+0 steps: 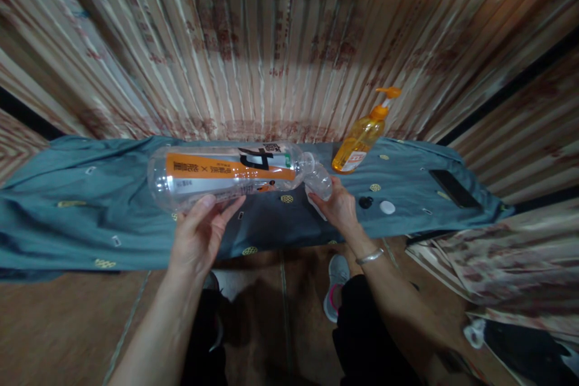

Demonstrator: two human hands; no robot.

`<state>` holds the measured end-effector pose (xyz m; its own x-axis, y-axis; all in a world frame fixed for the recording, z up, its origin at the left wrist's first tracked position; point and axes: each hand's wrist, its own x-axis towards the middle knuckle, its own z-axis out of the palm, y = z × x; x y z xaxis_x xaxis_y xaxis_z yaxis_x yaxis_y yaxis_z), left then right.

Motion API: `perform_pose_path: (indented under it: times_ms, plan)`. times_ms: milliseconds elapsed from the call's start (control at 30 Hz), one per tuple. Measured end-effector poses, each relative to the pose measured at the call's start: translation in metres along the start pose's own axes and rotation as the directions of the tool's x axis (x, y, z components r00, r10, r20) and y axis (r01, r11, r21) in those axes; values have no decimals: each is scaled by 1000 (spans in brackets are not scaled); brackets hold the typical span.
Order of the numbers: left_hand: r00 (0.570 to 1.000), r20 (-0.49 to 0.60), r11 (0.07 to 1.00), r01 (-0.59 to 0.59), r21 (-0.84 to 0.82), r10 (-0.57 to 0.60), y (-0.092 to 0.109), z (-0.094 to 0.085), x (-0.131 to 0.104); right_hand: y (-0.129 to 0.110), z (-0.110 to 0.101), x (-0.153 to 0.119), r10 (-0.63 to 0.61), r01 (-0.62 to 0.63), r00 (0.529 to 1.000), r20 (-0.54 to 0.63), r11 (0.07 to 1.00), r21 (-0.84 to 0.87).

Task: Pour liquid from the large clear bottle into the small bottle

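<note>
Holding a clear plastic bottle [226, 178] sideways, the left hand [196, 235] grips its body; the right hand [337, 208] closes around a small bottle [319, 180] at its mouth, above the table's near edge [136, 247].

Big bottle [226, 176] lying on its side above the table [67, 223], held from below by the left hand [199, 235]. Its mouth pointing right, against a small bottle [319, 181] in the right hand [339, 208]. Pump bottle [362, 139] standing on the table behind the right hand. Two caps [377, 205] on the table just right of that hand. Phone [455, 188] lying farther right, near the table's end. Curtain [271, 42] behind the table. Shoe [335, 286] on the floor below.
</note>
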<state>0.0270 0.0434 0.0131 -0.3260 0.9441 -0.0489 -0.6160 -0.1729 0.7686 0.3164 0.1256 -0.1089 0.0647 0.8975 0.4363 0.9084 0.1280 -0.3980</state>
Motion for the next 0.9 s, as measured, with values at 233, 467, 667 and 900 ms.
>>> perform_pose_path:
  times_ms: [233, 467, 667, 900]
  plan:
    - [1000, -4, 1000, 2, 0, -2, 0, 0, 0, 0, 0, 0, 5, -5, 1000, 5, 1000, -2]
    - [1000, 5, 1000, 5, 1, -5, 0, 1, 0, -2, 0, 0, 20, -20, 1000, 7, 1000, -4]
    - [1000, -6, 1000, 10, -4, -10, -1, 1, 0, -3, -2, 0, 14, -14, 1000, 5, 1000, 24]
    - [1000, -6, 1000, 19, -3, -19, 0, 2, -1, -5, -4, -1, 13, -13, 1000, 3, 1000, 29]
